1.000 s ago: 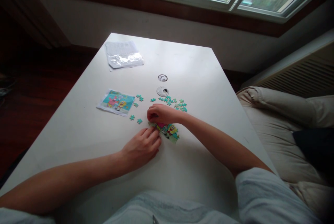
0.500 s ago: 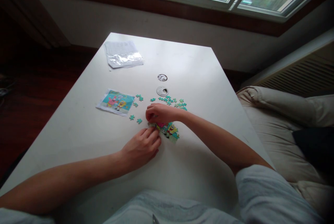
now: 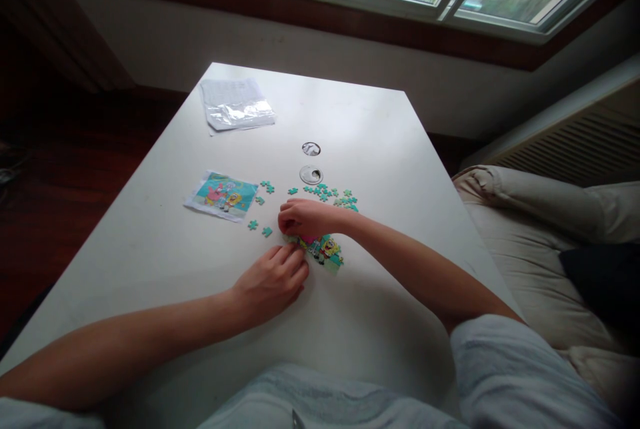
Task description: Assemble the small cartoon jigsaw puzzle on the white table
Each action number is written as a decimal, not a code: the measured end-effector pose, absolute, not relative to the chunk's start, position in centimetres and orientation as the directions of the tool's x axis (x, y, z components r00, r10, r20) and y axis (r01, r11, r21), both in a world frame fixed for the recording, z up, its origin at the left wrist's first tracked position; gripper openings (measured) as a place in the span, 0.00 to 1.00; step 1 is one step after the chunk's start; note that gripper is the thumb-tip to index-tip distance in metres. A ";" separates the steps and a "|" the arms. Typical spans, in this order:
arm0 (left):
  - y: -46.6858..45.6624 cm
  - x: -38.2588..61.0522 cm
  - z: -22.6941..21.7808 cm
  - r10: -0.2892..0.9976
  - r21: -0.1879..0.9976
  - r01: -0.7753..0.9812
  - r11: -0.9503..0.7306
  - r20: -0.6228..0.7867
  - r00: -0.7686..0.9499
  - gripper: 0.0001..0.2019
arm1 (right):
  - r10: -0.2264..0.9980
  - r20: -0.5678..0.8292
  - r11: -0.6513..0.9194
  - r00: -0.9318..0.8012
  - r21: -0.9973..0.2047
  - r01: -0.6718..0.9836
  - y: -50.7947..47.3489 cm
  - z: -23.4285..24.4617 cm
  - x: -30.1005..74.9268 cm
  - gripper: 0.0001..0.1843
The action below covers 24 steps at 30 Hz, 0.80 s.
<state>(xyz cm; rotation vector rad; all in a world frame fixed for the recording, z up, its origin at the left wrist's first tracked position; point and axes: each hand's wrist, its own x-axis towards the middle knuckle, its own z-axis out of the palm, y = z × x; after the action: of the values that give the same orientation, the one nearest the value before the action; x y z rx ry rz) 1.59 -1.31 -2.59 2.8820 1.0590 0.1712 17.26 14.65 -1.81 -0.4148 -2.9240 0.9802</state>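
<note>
A partly joined cartoon jigsaw (image 3: 325, 252) lies on the white table (image 3: 370, 142). My right hand (image 3: 305, 217) hovers over its far left corner with the fingers curled downward in a pinch; what they hold is hidden. My left hand (image 3: 270, 282) rests on the table at the near left edge of the jigsaw, its fingers together and touching that edge. Several loose teal pieces (image 3: 330, 195) are scattered just beyond my right hand, and a few more loose pieces (image 3: 260, 227) sit to its left.
A printed reference picture (image 3: 223, 195) lies left of the pieces. A clear plastic bag (image 3: 237, 109) over paper is at the far left of the table. Two round cable holes (image 3: 311, 162) sit mid-table. A beige cushioned seat (image 3: 550, 229) is at the right, with windows behind.
My right hand has shifted slightly left over the jigsaw's corner. The left hand has stayed in place.
</note>
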 end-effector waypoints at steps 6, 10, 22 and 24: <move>-1.4 1.5 -2.5 0.651 0.124 0.639 -0.759 0.101 0.753 0.08 | 0.260 -0.056 0.769 -0.964 -0.592 0.241 14.6 -1.9 17.3 0.05; -1.4 1.5 -2.5 0.648 0.114 0.639 -0.761 0.092 0.756 0.08 | 0.254 -0.046 0.783 -0.966 -0.577 0.233 14.4 -1.8 17.3 0.05; -1.4 1.5 -2.7 0.645 0.089 0.639 -0.764 0.089 0.759 0.10 | 0.383 -0.197 0.746 -0.903 -0.511 0.428 14.4 -1.1 16.9 0.04; -1.4 1.5 -2.8 0.644 0.087 0.638 -0.765 0.093 0.759 0.10 | 0.394 -0.225 0.734 -0.891 -0.506 0.453 14.5 -1.0 17.0 0.05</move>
<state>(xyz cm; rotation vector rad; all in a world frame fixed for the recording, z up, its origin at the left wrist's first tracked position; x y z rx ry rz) 1.49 -1.43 -2.78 2.8989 1.0577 0.1813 16.95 14.55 -1.05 -0.7397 -3.0200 0.9241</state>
